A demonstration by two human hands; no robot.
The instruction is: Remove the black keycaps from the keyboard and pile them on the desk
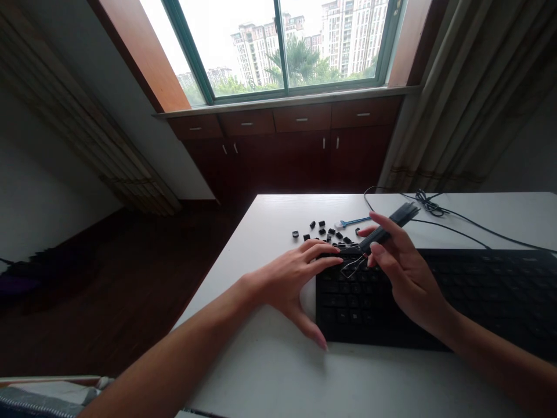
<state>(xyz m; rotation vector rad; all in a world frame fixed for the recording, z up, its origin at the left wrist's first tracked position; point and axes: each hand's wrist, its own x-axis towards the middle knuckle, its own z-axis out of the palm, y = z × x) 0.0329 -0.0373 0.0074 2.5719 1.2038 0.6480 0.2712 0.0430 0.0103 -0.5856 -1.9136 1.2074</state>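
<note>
A black keyboard lies on the white table, its left end under my left hand. The fingers of that hand stretch out over the keyboard's back left corner, and its thumb is spread toward the front left corner. My right hand pinches a keycap puller with a black handle, a brush end pointing up and wire loops at the lower end. Those wire loops are just above the left keys, near my left fingertips. Several loose black keycaps lie behind the keyboard.
A small blue brush with pale bristles lies behind the keycaps. Black cable is bundled and runs along the back right of the white table. Beyond stand a low dark red cabinet and a window.
</note>
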